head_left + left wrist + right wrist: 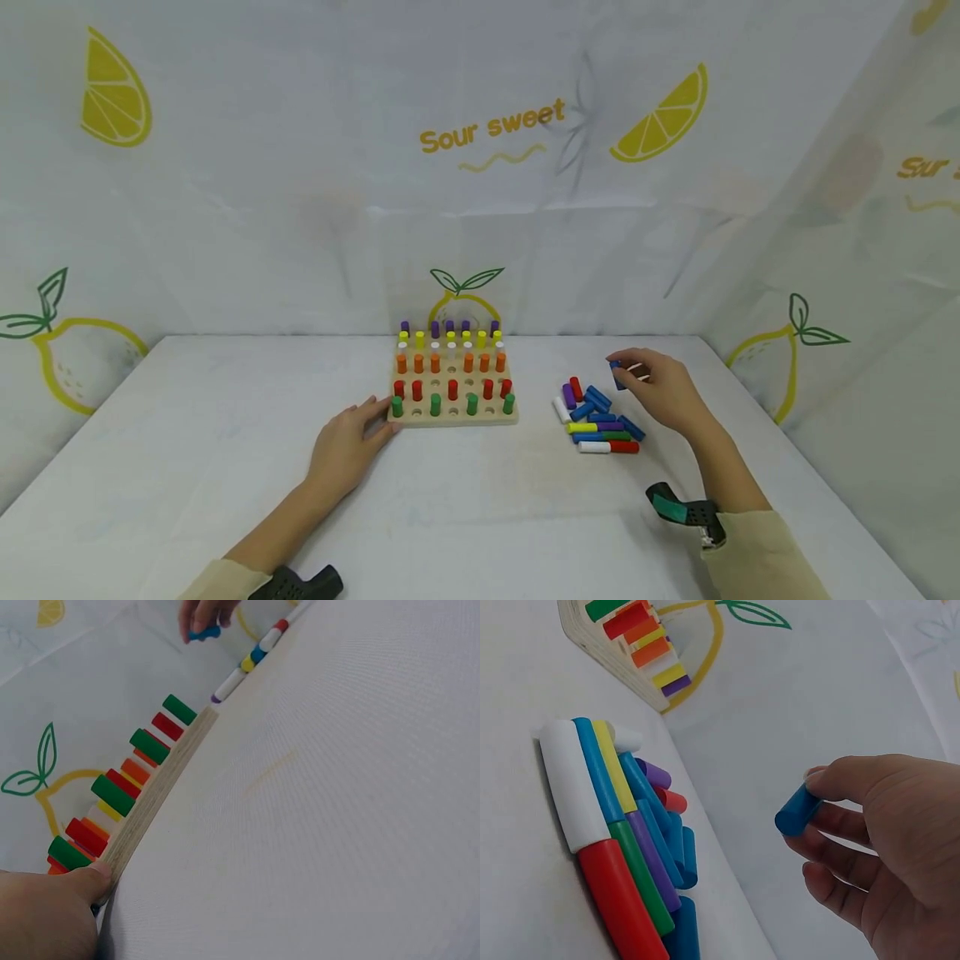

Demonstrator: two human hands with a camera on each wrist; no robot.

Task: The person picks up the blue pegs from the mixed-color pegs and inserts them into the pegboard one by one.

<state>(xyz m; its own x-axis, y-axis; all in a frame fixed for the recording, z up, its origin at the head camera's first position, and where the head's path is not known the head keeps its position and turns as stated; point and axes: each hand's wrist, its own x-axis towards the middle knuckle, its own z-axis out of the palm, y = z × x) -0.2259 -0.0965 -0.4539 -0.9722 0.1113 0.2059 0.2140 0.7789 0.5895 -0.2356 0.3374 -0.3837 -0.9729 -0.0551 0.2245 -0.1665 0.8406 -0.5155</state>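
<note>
A wooden pegboard (456, 421) stands in the middle with rows of purple, yellow, white, orange, red and green pegs; some holes between them are bare. My left hand (348, 446) grips its front left corner, the thumb (91, 879) against the front edge in the left wrist view; its other fingers are mostly hidden there. To the right, my right hand (660, 390) pinches a blue peg (795, 811) between thumb and fingers, raised above the table and tilted. Just left of that hand lies a group of loose pegs (600, 418).
The loose group includes a white peg (570, 787), a red peg (622, 900), a green peg (641, 877) and several blue ones, some lying end to end. Behind the white table (480, 533) hangs a lemon-print cloth (300, 167), which also covers the right side.
</note>
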